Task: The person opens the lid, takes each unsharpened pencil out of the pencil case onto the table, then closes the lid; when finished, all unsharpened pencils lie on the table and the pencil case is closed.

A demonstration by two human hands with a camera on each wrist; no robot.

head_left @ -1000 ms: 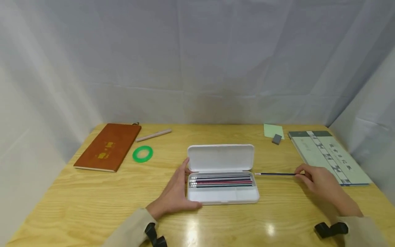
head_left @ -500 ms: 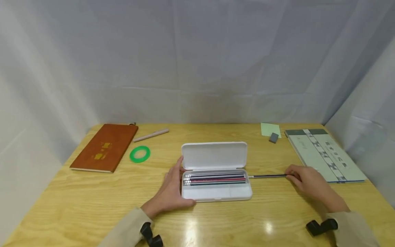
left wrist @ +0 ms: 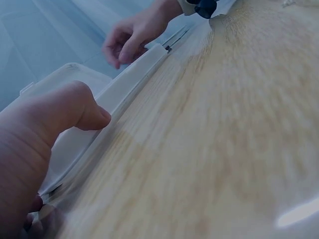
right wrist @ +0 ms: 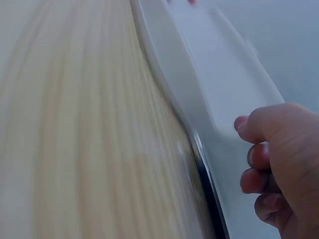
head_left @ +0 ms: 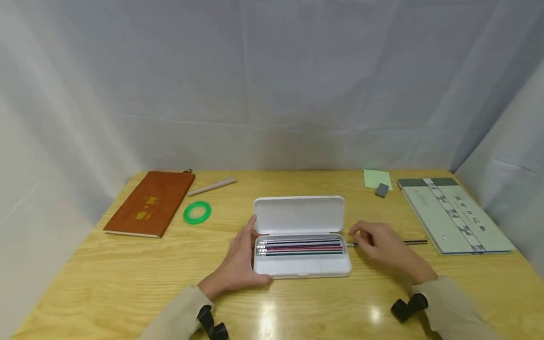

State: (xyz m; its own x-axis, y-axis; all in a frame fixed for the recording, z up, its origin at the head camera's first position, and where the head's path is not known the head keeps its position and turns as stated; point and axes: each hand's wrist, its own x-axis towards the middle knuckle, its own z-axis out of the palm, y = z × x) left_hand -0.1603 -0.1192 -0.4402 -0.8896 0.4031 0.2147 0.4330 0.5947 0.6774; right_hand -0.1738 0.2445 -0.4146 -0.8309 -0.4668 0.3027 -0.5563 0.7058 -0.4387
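Observation:
A white pencil case (head_left: 301, 268) stands with its lid raised, several pencils (head_left: 301, 247) lined up in its rear part. My left hand (head_left: 239, 264) holds the case's left end, thumb along the front wall and fingers at the back. On the table to the right lies a dark pencil (head_left: 416, 242), its metal-ringed end right at the case's right wall. My right hand (head_left: 382, 245) hangs over that pencil beside the case, fingers loosely curled with nothing between them. In the right wrist view the dark pencil (right wrist: 212, 199) runs below the curled fingers.
At the left lie a brown notebook (head_left: 150, 203), a green tape ring (head_left: 187, 217) and a pale pen (head_left: 212, 186). Farther right are green sticky notes (head_left: 374, 176), a grey eraser (head_left: 381, 190) and a pale green book (head_left: 454, 217). A pale curtain (head_left: 293, 85) closes off the back.
My right hand has let go of the dark pencil's far end and moved left to the case's right end. The pencil stays on the table. My left hand keeps its hold.

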